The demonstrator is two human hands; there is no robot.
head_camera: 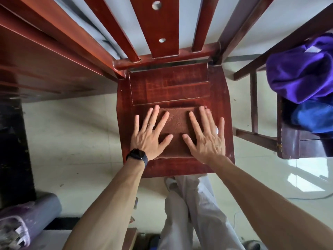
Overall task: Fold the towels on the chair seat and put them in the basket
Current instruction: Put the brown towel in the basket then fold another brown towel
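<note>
A small brown towel (177,121) lies folded into a rectangle on the front half of the red-brown wooden chair seat (169,85). My left hand (150,134) presses flat on its left side, fingers spread, a black watch on the wrist. My right hand (205,136) lies flat on its right side, fingers apart. Neither hand grips the cloth. A purple towel (302,74) and a blue towel (313,118) are heaped on a second, darker chair (288,141) at the right. No basket is in view.
The chair's slatted back (162,27) rises at the top. A red-brown table (41,69) stands at the left. A grey and purple roll (25,221) lies at the bottom left. My legs in pale trousers (191,210) stand just in front of the seat. Pale tile floor surrounds it.
</note>
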